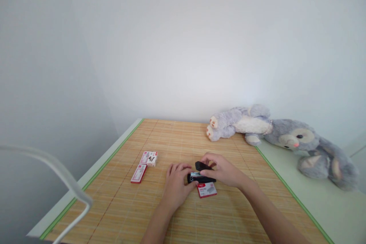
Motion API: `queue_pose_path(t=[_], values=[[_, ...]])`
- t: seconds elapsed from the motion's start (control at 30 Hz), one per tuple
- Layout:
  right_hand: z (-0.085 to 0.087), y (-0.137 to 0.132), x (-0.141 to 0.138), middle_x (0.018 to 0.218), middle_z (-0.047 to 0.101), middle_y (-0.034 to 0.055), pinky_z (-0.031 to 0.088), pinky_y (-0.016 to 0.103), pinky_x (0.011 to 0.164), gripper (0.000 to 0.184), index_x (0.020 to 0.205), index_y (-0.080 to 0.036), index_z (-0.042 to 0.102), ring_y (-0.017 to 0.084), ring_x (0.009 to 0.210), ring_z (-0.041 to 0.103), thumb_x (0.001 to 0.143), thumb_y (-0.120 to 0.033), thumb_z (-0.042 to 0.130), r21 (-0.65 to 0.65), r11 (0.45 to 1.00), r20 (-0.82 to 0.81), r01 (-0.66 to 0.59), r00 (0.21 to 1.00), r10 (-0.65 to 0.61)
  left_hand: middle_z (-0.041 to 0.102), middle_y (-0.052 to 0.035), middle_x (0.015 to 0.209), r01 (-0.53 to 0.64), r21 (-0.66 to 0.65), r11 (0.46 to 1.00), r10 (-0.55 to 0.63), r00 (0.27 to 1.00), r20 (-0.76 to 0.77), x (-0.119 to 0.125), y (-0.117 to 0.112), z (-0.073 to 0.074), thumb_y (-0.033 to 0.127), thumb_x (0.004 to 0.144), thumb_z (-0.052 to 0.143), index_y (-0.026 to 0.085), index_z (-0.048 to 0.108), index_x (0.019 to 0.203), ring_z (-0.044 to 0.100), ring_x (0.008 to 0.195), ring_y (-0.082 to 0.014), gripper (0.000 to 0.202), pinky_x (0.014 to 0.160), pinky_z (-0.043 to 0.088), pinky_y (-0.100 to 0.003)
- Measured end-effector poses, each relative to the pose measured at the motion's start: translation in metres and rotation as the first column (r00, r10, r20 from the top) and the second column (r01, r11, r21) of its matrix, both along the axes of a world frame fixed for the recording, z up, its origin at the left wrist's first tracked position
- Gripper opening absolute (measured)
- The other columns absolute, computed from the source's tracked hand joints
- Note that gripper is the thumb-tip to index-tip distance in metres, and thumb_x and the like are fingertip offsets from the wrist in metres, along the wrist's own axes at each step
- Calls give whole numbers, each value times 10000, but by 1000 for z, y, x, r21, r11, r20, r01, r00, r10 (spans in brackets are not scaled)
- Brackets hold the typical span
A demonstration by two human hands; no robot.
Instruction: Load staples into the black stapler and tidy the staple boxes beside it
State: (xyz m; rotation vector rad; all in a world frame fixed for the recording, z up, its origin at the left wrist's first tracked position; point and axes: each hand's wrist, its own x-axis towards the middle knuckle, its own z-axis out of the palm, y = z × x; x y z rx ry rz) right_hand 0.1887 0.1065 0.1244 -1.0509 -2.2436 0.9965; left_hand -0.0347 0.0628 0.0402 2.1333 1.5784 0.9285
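A black stapler [200, 172] lies on the bamboo mat [160, 141] with its top arm swung up. My left hand [177, 187] rests on the mat with its fingers against the stapler's left end, holding the base. My right hand [224, 169] pinches the raised top arm from the right. Just in front of the stapler lies a small red and white staple box [207, 190], apparently open.
Two more red and white staple boxes [149, 158] [138, 173] lie to the left on the mat. A grey plush rabbit [281, 137] lies at the back right, half off the mat. A white wall stands behind. A white cable [57, 171] crosses the lower left.
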Motion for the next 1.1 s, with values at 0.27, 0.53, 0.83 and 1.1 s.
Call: queue_pose_path(t=[0.27,0.53,0.83,1.1], values=[[-22,3,-20,907,684,1,430,257,703,176,971,-209,702,162,812,606,814,-278,741,78,997,134,-5,991,-6,659,-2,1243,6,0,1000,-6,1000,6,2,-3,4,411,835,746,334,709,1093,527,1210,-266,272,1149,286,-487],[-47,24,30,872,692,23,427,283,675,346,968,-175,679,178,763,587,857,-502,692,93,954,90,284,952,-292,548,-22,1434,191,8,982,-191,980,48,13,-20,20,56,708,484,311,582,1327,457,1351,-230,676,1168,352,-409],[-67,2,50,873,694,34,465,314,725,565,946,-186,680,201,807,615,970,-691,427,5,908,11,420,908,-420,623,-9,1331,333,3,943,-333,943,24,41,-28,25,178,689,580,348,582,1340,507,1264,-261,673,1174,349,-407],[-79,-23,36,815,645,27,466,284,433,630,1242,-216,632,165,531,586,933,-736,458,-276,866,-129,417,877,-463,600,-41,1382,96,-3,995,-95,994,57,20,-8,3,200,702,614,296,505,1443,492,1275,-284,756,1149,361,-426]])
